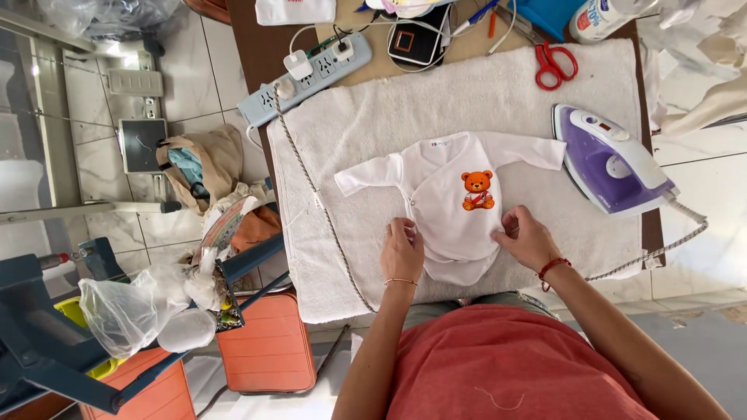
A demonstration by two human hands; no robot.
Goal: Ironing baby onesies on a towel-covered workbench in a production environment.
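Both hands press the baby shirt's lower edge flat: left hand [402,250] flat, right hand [527,237] seemingly pinching the baby shirt [455,210]. The iron [611,161] sits right of it.

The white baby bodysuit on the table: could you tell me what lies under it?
A white towel lies spread under the baby bodysuit; the part of it directly beneath is covered.

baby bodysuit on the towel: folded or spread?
Spread. The bodysuit lies flat on the towel, both sleeves out sideways, bear print up.
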